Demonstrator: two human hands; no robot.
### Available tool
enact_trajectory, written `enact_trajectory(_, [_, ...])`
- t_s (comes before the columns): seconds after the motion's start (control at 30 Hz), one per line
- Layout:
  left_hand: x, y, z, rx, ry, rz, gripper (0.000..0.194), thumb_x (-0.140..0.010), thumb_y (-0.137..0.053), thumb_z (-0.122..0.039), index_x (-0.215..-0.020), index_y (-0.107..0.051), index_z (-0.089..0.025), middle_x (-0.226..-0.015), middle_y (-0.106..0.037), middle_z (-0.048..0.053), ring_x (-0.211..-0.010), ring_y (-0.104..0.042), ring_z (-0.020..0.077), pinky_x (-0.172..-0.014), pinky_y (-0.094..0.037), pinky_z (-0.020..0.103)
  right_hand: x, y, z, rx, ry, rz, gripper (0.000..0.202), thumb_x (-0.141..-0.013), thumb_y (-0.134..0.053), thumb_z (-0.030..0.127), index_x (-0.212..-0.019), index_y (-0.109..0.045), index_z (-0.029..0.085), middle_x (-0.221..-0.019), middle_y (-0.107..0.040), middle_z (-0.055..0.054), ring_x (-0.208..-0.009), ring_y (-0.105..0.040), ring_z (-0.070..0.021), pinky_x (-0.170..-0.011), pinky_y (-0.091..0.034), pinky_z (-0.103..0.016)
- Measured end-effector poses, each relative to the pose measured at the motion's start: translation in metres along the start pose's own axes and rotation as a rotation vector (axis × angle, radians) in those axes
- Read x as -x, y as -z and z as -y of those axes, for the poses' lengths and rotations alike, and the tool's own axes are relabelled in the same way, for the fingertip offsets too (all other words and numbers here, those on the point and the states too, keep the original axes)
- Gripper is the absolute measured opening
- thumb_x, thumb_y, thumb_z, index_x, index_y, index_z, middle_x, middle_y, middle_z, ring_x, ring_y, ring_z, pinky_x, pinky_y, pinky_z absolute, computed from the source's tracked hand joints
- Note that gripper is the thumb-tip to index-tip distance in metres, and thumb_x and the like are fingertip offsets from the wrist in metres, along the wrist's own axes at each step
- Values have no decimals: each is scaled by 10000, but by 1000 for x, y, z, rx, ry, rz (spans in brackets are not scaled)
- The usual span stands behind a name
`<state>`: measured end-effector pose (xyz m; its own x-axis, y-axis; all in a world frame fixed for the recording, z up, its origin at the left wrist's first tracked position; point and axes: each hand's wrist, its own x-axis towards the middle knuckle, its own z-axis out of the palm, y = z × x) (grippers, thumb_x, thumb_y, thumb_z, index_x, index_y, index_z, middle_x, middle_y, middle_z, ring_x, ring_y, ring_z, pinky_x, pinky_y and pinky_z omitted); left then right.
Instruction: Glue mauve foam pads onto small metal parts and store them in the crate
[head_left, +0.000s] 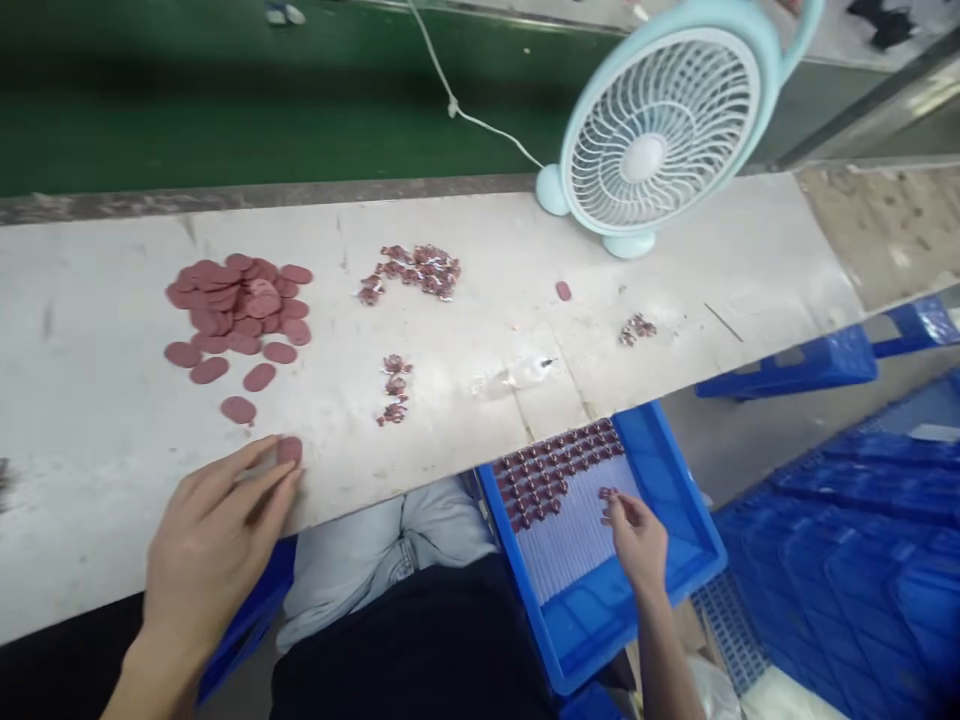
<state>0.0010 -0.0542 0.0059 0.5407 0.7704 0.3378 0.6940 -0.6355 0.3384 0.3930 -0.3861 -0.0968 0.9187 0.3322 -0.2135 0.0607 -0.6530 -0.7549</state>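
Observation:
My left hand (217, 530) rests low over the table, thumb and fingers closed on the edges of a flat reddish-brown oval disc (290, 451). Just beyond it lies a loose pile of matching oval discs (240, 305), a few scattered at its near side. My right hand (637, 540) is over a blue tray (675, 500), pinching a small reddish-brown piece with shiny parts (607, 493). Inside that tray, rows of similar pieces (536, 480) fill the far and left part of a pale ribbed sheet (570, 540).
Shiny reddish-brown small parts lie in a cluster (420, 270) and a short line (394, 390) on the white table (337, 470). A light-blue fan (645, 155) stands at the back. Thin rod (724, 322) lies at right. Blue crates (847, 540) are stacked on the floor.

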Motion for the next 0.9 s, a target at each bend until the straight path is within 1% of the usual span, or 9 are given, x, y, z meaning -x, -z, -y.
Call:
enact_trajectory(0.07, [-8, 3, -3, 16, 15, 31, 125, -878, -673, -298, -994, -702, -260, -1118, -741, 22, -1065, -678, 261, -989, -516, 435, -1, -6, -28, 138, 5, 75, 262, -912, -678, 385, -1000, -679, 138, -946, -706, -45, -809, -678, -170, -738, -591, -356])
enact_trajectory(0.17, [-23, 9, -7, -6, 129, 131, 162, -908, -604, -389, -983, -704, -287, -1066, -751, -24, -1039, -679, 237, -948, -521, 390, -5, -21, -56, 286, 34, 153, 241, -949, -635, 353, -1078, -653, 150, -1078, -677, -58, -955, -665, -194, -855, -568, -408])
enact_trajectory(0.33, [-39, 16, -13, -84, 337, 384, 235, -864, -621, -459, -1071, -673, -361, -1108, -730, -91, -891, -687, 189, -728, -507, 301, -21, -38, -69, 437, 37, 203, 296, -956, -618, 363, -1174, -626, 163, -1200, -643, -83, -1061, -640, -229, -915, -547, -454])
enact_trajectory(0.4, [-41, 15, -15, -121, 350, 391, 262, -859, -626, -476, -1088, -669, -356, -1127, -719, -84, -807, -672, 168, -715, -491, 295, -24, -36, -70, 477, 6, 210, 306, -959, -613, 368, -1187, -620, 163, -1206, -640, -85, -1064, -639, -230, -915, -547, -455])
enact_trajectory(0.5, [-42, 11, -15, -100, 330, 356, 235, -871, -615, -447, -1061, -683, -327, -1103, -717, -63, -816, -662, 161, -743, -482, 284, -17, -25, -73, 520, -64, 273, 313, -960, -610, 374, -1191, -615, 163, -1187, -644, -82, -1025, -650, -221, -881, -562, -434])
enact_trajectory(0.63, [-46, 7, -10, 13, 366, 401, 240, -836, -639, -395, -1051, -693, -303, -1054, -713, -41, -873, -657, 166, -769, -490, 267, 8, -8, -78, 551, -140, 458, 297, -955, -622, 366, -1164, -624, 156, -1125, -660, -68, -927, -667, -192, -796, -584, -378])
enact_trajectory(0.7, [-48, 7, -9, 38, 388, 420, 252, -817, -649, -385, -1051, -701, -308, -1032, -714, -41, -862, -657, 166, -769, -490, 268, 21, -5, -79, 572, -151, 509, 279, -956, -621, 367, -1137, -635, 156, -1099, -667, -60, -916, -668, -189, -795, -582, -373])
enact_trajectory(0.8, [-50, 7, -9, 90, 381, 429, 252, -816, -639, -379, -1051, -707, -316, -1015, -714, -51, -849, -655, 153, -770, -494, 257, 34, -9, -77, 612, -144, 507, 280, -958, -617, 367, -1142, -633, 156, -1114, -665, -64, -939, -665, -194, -822, -577, -390])
enact_trajectory(0.9, [-50, 7, -11, 54, 315, 400, 239, -835, -626, -386, -1050, -705, -317, -1017, -709, -56, -811, -642, 147, -739, -489, 258, 42, -18, -72, 666, -128, 440, 307, -959, -614, 366, -1188, -615, 162, -1186, -643, -81, -1007, -652, -213, -867, -566, -421])
